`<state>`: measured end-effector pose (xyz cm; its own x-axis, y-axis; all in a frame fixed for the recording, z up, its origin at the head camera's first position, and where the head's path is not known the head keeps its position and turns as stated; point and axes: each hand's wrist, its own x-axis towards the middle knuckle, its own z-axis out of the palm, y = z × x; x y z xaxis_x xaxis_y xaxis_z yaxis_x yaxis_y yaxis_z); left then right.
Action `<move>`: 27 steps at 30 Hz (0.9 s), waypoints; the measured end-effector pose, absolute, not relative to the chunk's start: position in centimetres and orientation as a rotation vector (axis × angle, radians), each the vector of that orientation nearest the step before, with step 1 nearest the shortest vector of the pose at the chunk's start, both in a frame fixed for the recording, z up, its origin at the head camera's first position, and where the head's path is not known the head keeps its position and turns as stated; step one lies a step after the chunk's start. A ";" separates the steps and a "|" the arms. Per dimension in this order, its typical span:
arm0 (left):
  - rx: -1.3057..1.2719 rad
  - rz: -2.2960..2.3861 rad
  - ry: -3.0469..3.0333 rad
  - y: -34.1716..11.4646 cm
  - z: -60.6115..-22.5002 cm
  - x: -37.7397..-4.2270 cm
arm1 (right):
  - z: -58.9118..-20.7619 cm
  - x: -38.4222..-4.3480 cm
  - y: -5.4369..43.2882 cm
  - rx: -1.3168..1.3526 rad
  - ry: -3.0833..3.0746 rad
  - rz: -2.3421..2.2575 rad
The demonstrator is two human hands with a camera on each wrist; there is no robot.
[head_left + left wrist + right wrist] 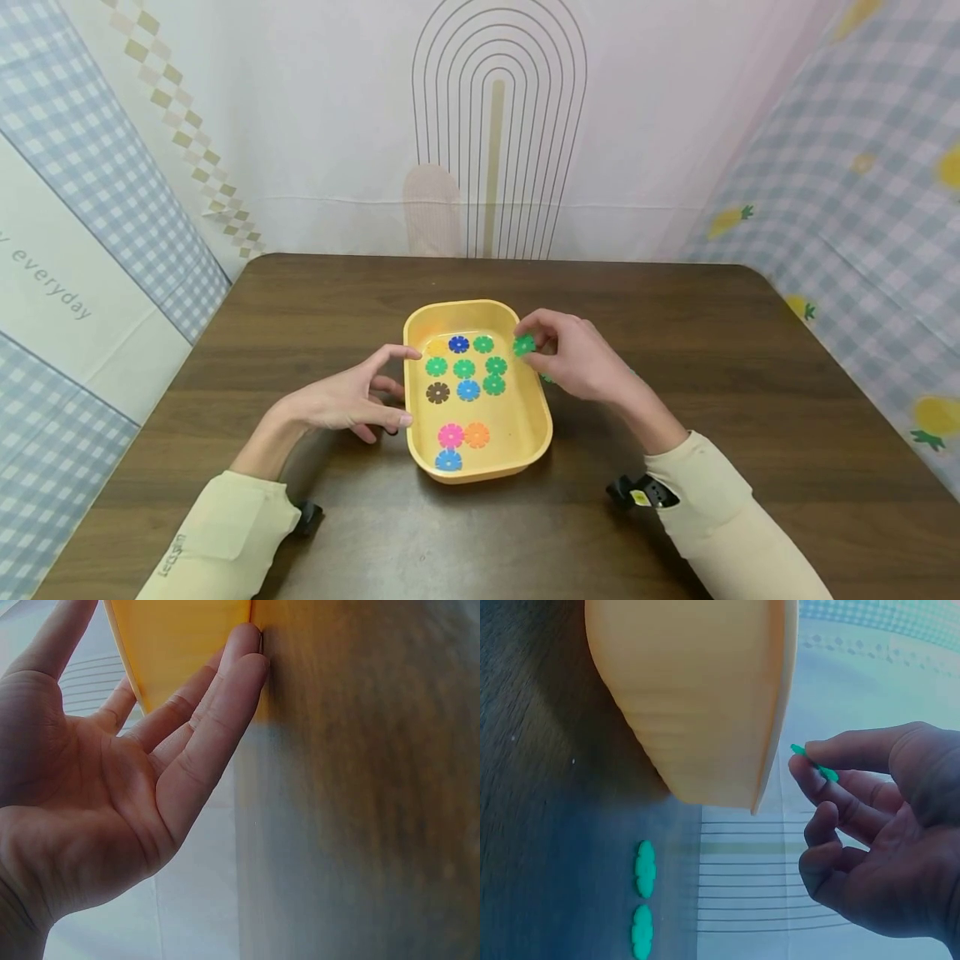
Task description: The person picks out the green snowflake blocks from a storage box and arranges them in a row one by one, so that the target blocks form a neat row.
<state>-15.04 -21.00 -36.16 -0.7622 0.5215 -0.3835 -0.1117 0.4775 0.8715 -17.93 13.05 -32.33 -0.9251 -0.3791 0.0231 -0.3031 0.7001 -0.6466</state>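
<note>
Right hand pinched green disc by right edge of yellow tray; left hand, fingers apart, touched its left edge.

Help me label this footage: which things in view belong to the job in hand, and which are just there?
Likely part of the job:
yellow tray
notched discs inside it
green disc pinched in the right fingers
two green discs outside the tray

Just there:
table
printed wall cloth
black wrist gear
</note>
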 end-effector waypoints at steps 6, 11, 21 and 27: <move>0.330 1.296 2.103 -21.0 -36.3 -15.1 | -32.8 -18.1 14.1 -0.554 2.749 -1.157; 0.319 1.290 2.108 -21.0 -36.3 -15.1 | -33.2 -18.1 14.8 -0.517 2.705 -1.226; 0.329 1.290 2.104 -20.9 -36.2 -15.1 | -34.3 -18.3 16.4 -0.490 2.694 -1.329; 0.331 1.291 2.105 -21.0 -36.4 -15.1 | -35.1 -18.4 17.2 -0.438 2.709 -1.352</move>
<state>-15.15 -21.00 -36.37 -0.7644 0.5150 -0.3879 -0.1123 0.4861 0.8667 -18.44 17.23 -35.10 -0.9556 -0.2898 0.0533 -0.2169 0.5693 -0.7930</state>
